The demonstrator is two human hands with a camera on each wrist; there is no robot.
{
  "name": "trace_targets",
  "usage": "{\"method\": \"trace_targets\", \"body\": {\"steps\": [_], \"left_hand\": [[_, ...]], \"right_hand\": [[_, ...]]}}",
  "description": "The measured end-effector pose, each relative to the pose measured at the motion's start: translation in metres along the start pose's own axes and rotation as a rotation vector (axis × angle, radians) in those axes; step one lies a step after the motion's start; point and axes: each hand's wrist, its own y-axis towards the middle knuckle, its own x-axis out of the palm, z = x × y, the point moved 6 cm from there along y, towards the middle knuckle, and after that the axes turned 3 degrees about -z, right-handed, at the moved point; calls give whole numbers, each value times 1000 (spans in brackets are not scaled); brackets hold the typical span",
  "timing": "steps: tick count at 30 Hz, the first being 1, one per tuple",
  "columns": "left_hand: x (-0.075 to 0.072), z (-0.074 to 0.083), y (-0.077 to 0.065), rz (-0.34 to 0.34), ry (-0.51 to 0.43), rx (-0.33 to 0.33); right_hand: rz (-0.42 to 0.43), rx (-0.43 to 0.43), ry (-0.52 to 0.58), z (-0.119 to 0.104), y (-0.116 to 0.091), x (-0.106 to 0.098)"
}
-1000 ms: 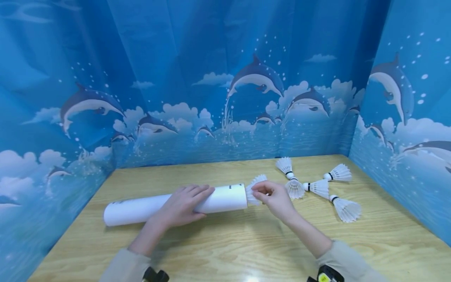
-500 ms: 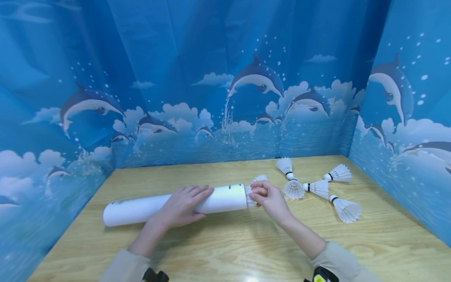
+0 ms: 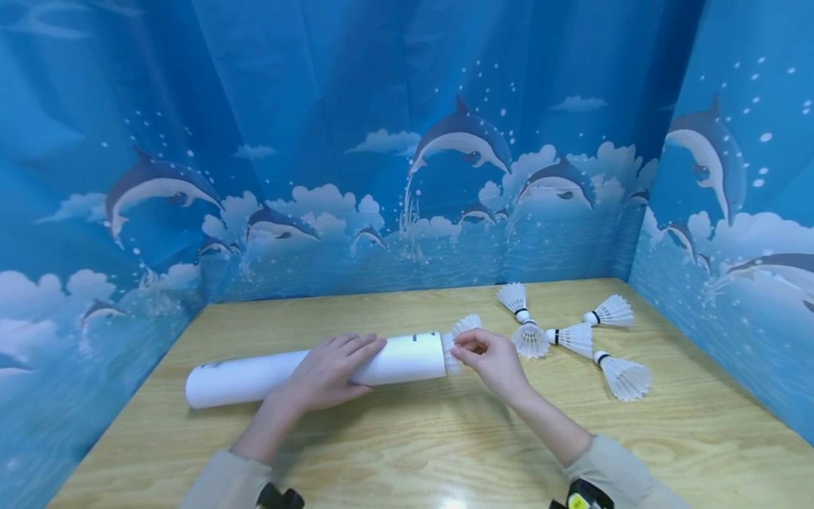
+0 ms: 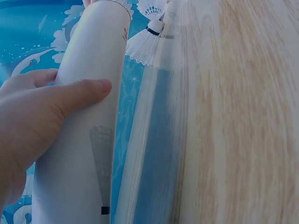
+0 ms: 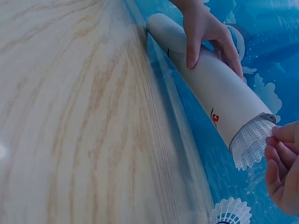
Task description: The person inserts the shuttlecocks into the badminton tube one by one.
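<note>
My left hand [image 3: 333, 371] grips a white shuttlecock tube [image 3: 248, 378] from above, with its thumb on the near side. The tube lies on the table, its mouth toward the right. At that mouth a white shuttlecock [image 3: 450, 353] is mostly inside, its skirt poking out. The right hand [image 3: 499, 364] pinches the skirt's rim between thumb and fingers, plain in the right wrist view at the shuttlecock skirt [image 5: 252, 140]. White skirt tips [image 3: 467, 323] also show behind those fingers; I cannot tell whether they belong to the same shuttlecock. Its cork end is hidden in the tube.
Several more shuttlecocks lie at the right of the wooden table [image 3: 407, 452]: one pair end to end [image 3: 523, 316], another pointing left [image 3: 572, 339], one far right [image 3: 613, 311] and one nearer [image 3: 626, 378]. A blue dolphin curtain [image 3: 356, 141] encloses the back and sides.
My right hand has moved slightly left toward the tube's mouth, and the shuttlecock has slid farther in. The left hand and tube have stayed nearly still.
</note>
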Motion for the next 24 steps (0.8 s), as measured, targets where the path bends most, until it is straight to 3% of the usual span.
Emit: {"method": "trace_targets", "body": {"steps": [7, 24], "left_hand": [[1, 0, 0, 8, 5, 8], [0, 0, 1, 24, 12, 21]], "right_hand": [[1, -61, 1, -3, 0, 2], [-4, -11, 89, -3, 1, 14]]}}
